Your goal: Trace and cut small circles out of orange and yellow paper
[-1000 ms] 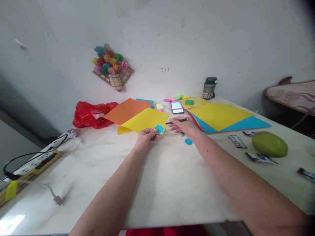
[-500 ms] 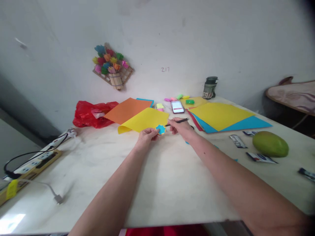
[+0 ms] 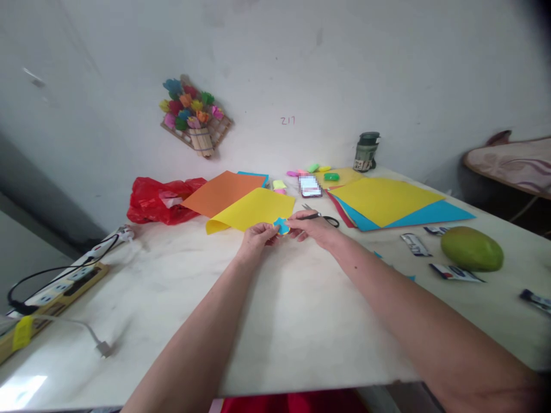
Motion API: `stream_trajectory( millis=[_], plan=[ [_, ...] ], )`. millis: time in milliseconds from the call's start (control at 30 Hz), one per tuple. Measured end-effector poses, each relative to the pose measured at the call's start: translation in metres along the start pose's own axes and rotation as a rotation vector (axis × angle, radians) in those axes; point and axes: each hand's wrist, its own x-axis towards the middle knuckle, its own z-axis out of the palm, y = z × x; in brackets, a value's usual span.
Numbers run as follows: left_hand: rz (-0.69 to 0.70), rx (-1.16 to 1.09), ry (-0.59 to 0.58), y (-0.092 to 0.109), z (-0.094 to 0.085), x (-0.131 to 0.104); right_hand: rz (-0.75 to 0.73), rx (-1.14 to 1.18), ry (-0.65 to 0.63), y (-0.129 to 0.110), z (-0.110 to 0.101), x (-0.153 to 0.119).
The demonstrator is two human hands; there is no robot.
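Observation:
Between the thumb and fingers of my left hand (image 3: 259, 235) is a small blue paper cutout (image 3: 281, 225) with a wavy, flower-like outline and a yellowish edge. My right hand (image 3: 310, 226) is closed around a slim black pen (image 3: 310, 217), and its fingertips meet the cutout's right edge. The pen's tip is hard to make out against the fingers. Just behind my right hand lies a pair of scissors (image 3: 331, 221) with black handles, partly covered by that hand. A yellow sheet (image 3: 258, 206) with a curled edge lies beyond my left hand.
Orange paper (image 3: 224, 194) and a red plastic bag (image 3: 159, 201) lie back left; a phone (image 3: 310, 186) is at the back. Yellow sheets (image 3: 387, 198) over blue, a green fruit (image 3: 471, 248), small packets (image 3: 456, 273) and a bottle (image 3: 366, 152) are right. A power strip (image 3: 64, 292) runs along the left.
My right hand has moved left and slightly down to the cutout, and the pen now lies back along the hand. More of the scissors shows. My left hand has stayed in place.

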Motion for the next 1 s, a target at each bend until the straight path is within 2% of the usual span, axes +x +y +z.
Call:
stream_trajectory(
  millis=[267,533,733,1000],
  plan=[
    [-0.010,-0.011,-0.021,-0.0020,0.0008,-0.0004,-0.005,-0.012,0.023,-0.0001,0.0082,-0.0012],
    [-0.136,-0.223,-0.037,0.0013,0.0004,0.0024,0.014,0.011,-0.001,-0.0023,0.0060,-0.0017],
    [-0.137,-0.192,-0.096,0.0000,-0.0017,0.0028,0.011,-0.007,-0.066,0.0013,0.0060,-0.0017],
    [-0.122,-0.198,-0.123,-0.0022,-0.0034,0.0021,0.018,-0.045,-0.076,-0.0017,0.0094,-0.0053]
  ],
)
